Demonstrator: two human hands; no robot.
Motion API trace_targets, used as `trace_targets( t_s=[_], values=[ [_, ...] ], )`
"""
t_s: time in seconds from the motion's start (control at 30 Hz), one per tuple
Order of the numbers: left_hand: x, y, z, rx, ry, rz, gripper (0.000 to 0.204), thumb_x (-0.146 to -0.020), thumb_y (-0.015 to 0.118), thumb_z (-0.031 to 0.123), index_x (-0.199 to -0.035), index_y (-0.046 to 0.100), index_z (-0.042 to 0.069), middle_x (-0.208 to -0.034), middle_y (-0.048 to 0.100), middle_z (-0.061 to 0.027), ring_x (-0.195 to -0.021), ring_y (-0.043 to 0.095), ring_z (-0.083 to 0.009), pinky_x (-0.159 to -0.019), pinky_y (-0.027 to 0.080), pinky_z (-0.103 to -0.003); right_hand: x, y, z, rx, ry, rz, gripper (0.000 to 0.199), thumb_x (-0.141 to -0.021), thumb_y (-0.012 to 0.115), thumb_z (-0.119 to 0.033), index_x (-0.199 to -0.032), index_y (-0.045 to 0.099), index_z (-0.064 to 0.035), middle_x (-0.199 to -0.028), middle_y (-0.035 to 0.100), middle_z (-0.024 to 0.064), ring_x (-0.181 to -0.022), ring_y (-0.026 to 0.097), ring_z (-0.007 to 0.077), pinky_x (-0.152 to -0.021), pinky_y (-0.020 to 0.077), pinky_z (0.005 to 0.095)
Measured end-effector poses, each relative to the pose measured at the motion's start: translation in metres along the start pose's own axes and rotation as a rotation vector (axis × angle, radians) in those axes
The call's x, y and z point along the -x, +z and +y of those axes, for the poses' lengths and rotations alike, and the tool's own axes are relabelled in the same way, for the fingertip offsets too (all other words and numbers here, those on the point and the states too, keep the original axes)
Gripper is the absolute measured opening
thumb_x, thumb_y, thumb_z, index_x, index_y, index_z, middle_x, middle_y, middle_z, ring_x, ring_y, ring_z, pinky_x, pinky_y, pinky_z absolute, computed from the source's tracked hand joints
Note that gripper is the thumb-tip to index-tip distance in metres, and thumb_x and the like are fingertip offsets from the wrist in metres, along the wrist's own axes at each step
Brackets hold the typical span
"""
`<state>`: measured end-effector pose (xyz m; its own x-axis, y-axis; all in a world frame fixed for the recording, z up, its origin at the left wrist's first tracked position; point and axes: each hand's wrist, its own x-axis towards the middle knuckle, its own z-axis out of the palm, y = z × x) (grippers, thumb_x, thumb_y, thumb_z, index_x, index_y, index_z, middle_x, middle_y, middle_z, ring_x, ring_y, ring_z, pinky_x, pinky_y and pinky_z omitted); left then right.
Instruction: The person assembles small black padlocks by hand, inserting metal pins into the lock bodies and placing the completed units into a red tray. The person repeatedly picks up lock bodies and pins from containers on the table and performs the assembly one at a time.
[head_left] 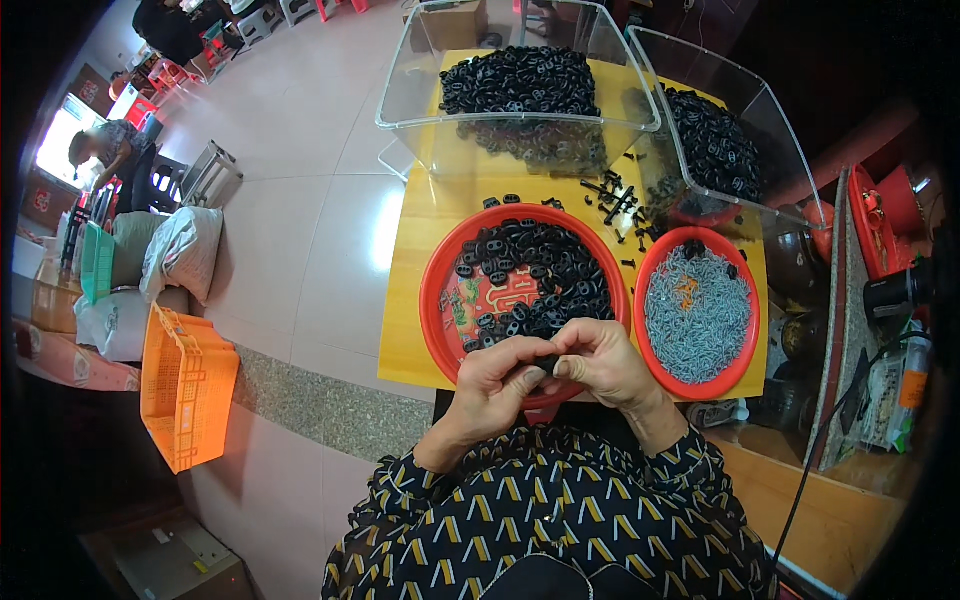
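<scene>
**Two hands meeting on a small black piece above the near edge of a round red tray**

Directions are read from the joined fingertips, twelve o'clock pointing to the far side of the counter [405, 340]. The left hand [495, 378] is curled, thumb and forefinger pinching a small black piece [546, 366]; the piece lies at about three o'clock from the middle of this hand. The right hand [605, 368] pinches at the same spot from the opposite side, with the piece at nine o'clock from its middle. Fingers cover most of the piece, so its outline cannot be told.

At twelve o'clock, just beyond the fingertips, the round red tray [427, 300] carries black oval pieces [592, 290], heaped mainly along its far and right sides around a patch of patterned floor. Between two and three o'clock stands a smaller red tray [697, 392] of silver screws [697, 335], with a few orange bits [687, 292] on top. Loose black bolts [615, 200] are scattered at one o'clock. Farther out, one clear bin [520, 122] of black pieces stands at twelve and another clear bin [755, 207] at one. Well apart, at nine, an orange crate [185, 400] rests on the floor.
</scene>
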<state>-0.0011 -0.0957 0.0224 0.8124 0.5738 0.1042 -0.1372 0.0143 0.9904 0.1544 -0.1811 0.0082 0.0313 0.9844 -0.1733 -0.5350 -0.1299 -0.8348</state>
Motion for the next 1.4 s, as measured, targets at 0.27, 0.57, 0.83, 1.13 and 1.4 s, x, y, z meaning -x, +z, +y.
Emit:
trace_targets(
  t_s=[0.27,0.57,0.83,1.13,1.4],
  values=[
    [0.004,0.002,-0.006,0.383,-0.029,0.038,0.024,-0.086,0.048,0.001,-0.109,0.048,-0.005,-0.089,0.058,-0.0078,-0.079,0.058,-0.0119,-0.072,0.046,-0.024,0.000,0.014,-0.014,-0.036,-0.012,0.027,0.014,-0.080,0.062,-0.007,-0.088,0.053,0.0008,-0.076,0.055,0.0038,-0.066,0.059,0.0119,-0.059,0.0521,0.0232],
    [0.009,0.003,-0.005,0.273,-0.016,0.041,0.022,-0.085,0.048,-0.002,-0.106,0.050,-0.006,-0.089,0.058,-0.0076,-0.075,0.058,-0.0109,-0.069,0.047,-0.022,0.004,0.015,-0.006,-0.113,0.017,0.024,0.014,-0.081,0.060,-0.011,-0.085,0.053,-0.0009,-0.075,0.056,0.0036,-0.066,0.059,0.0113,-0.057,0.0519,0.0223],
    [0.008,0.006,-0.005,0.018,0.121,0.044,0.021,-0.084,0.049,-0.002,-0.104,0.054,-0.004,-0.083,0.059,-0.0065,-0.070,0.059,-0.0103,-0.064,0.048,-0.022,0.001,0.010,0.001,-0.086,0.028,0.009,0.013,-0.081,0.061,-0.013,-0.082,0.052,-0.0023,-0.072,0.056,0.0025,-0.063,0.059,0.0100,-0.056,0.0518,0.0213],
    [0.008,0.004,-0.023,0.348,-0.049,0.109,0.027,-0.085,0.053,0.004,-0.112,0.052,-0.002,-0.086,0.057,-0.0037,-0.076,0.054,-0.0091,-0.067,0.044,-0.022,-0.001,0.009,-0.007,-0.142,0.110,0.040,0.014,-0.085,0.056,-0.015,-0.086,0.053,-0.0013,-0.072,0.056,0.0040,-0.062,0.060,0.0116,-0.055,0.0519,0.0215],
    [0.014,-0.003,-0.032,0.435,-0.072,0.138,0.031,-0.083,0.058,0.010,-0.111,0.051,-0.003,-0.091,0.059,-0.0080,-0.074,0.055,-0.0100,-0.061,0.041,-0.020,0.002,0.014,-0.007,-0.059,0.108,0.118,0.016,-0.087,0.052,-0.014,-0.089,0.054,0.0018,-0.074,0.056,0.0071,-0.062,0.060,0.0123,-0.054,0.0513,0.0216]
  ],
)
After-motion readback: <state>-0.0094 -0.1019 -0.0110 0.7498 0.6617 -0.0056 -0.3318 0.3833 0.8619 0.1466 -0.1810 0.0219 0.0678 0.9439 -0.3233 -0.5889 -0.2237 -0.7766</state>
